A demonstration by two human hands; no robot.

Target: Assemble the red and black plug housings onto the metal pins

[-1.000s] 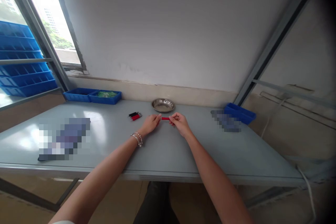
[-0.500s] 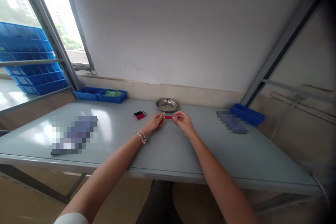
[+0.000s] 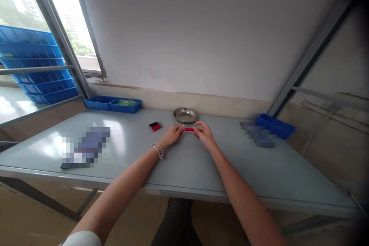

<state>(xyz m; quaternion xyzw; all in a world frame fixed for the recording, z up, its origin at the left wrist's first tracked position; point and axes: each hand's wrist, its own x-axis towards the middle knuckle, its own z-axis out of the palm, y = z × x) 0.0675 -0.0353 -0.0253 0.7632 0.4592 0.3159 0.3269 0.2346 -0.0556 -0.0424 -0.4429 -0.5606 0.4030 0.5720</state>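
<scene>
Both of my hands meet at the middle of the grey table (image 3: 184, 161), holding a short red piece (image 3: 188, 129) between them. My left hand (image 3: 172, 135), with a bracelet at the wrist, pinches its left end. My right hand (image 3: 204, 134) pinches its right end. A few small black and red pieces (image 3: 155, 126) lie on the table just left of my left hand. A round metal dish (image 3: 186, 115) stands right behind my hands.
Two blue trays (image 3: 112, 104), one with green contents, stand at the back left by the wall. Another blue tray (image 3: 276, 127) sits at the back right. Stacked blue bins (image 3: 34, 65) fill a rack by the window. Blurred flat items lie left and right.
My hands stay on the red piece, fingers closing in slightly. The view has swung a little to the left, so everything sits further right in the picture.
</scene>
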